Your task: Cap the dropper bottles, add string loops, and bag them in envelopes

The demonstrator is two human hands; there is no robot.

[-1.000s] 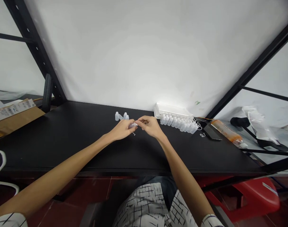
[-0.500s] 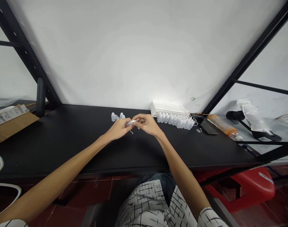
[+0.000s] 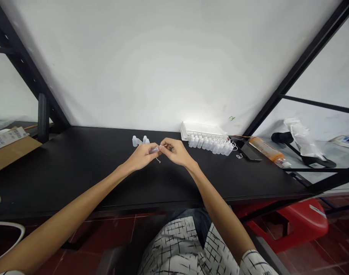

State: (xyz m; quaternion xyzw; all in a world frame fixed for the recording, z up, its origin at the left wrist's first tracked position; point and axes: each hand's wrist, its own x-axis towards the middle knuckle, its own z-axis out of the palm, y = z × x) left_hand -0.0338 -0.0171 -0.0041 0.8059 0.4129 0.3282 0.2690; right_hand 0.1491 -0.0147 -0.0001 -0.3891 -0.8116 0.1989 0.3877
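Note:
A small translucent bottle [image 3: 154, 150] lies in the closed fingers of my left hand [image 3: 143, 156], above the black table. My right hand [image 3: 173, 149] touches the bottle's neck end, its fingertips pinched on a thin white string [image 3: 163, 145]. A piece of white cord [image 3: 158, 160] hangs below the bottle. Just behind my left hand stand a couple of similar bottles [image 3: 134, 141]. To the right of my right hand, several small bottles [image 3: 210, 145] with white strings stand in a row.
Behind the row lies a stack of white trays [image 3: 201, 130]. A loose string [image 3: 239, 156], a dark phone [image 3: 250, 152] and an orange-labelled bottle [image 3: 267, 150] are at the right. Cardboard [image 3: 14, 149] sits far left, and black frame posts flank the black table [image 3: 77, 168].
The view has shifted slightly. My right fingertips have closed in against the bottle's neck, and the white tip seen there before is now mostly covered.

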